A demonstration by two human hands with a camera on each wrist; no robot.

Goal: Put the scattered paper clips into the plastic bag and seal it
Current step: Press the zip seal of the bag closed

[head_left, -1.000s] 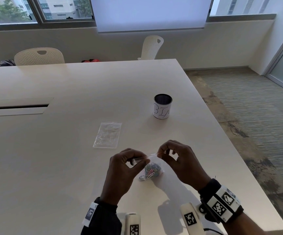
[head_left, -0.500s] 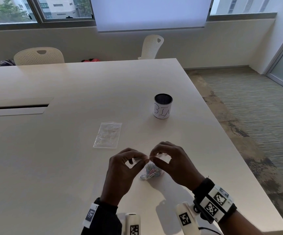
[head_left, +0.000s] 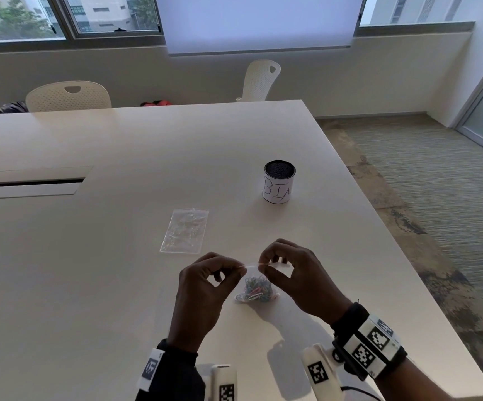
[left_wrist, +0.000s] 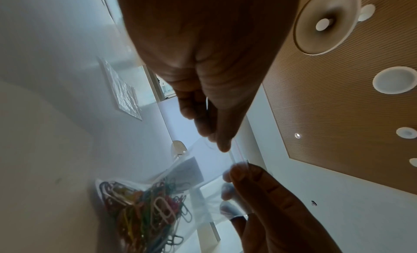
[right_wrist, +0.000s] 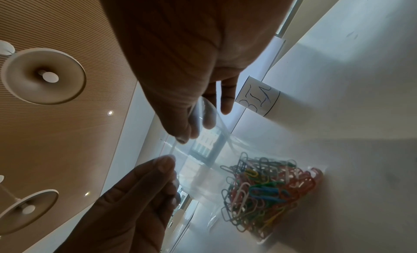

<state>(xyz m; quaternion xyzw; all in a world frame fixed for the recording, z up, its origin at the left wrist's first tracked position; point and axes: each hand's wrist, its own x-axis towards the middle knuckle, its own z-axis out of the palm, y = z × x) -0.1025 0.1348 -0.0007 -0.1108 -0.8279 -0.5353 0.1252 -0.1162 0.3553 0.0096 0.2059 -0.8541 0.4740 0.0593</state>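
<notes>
A small clear plastic bag (head_left: 254, 275) stands on the white table (head_left: 118, 285) with a heap of coloured paper clips (head_left: 257, 290) in its bottom. My left hand (head_left: 241, 267) pinches the bag's top strip at the left, and my right hand (head_left: 263, 264) pinches the same strip just to the right. The two pinches sit close together. In the left wrist view the left hand (left_wrist: 222, 147) holds the strip above the paper clips (left_wrist: 144, 208). In the right wrist view the right hand (right_wrist: 185, 137) grips the strip, with the paper clips (right_wrist: 266, 190) below it.
A second flat clear bag (head_left: 184, 230) lies on the table beyond my left hand. A white cup marked BIN (head_left: 279, 182) stands farther back to the right. The table's right edge (head_left: 408, 273) runs close to my right arm. A cable slot (head_left: 28, 183) is at far left.
My right hand has slid left along the bag's top strip towards the left hand, so the gap between the two pinches has narrowed. The left hand has stayed in place.
</notes>
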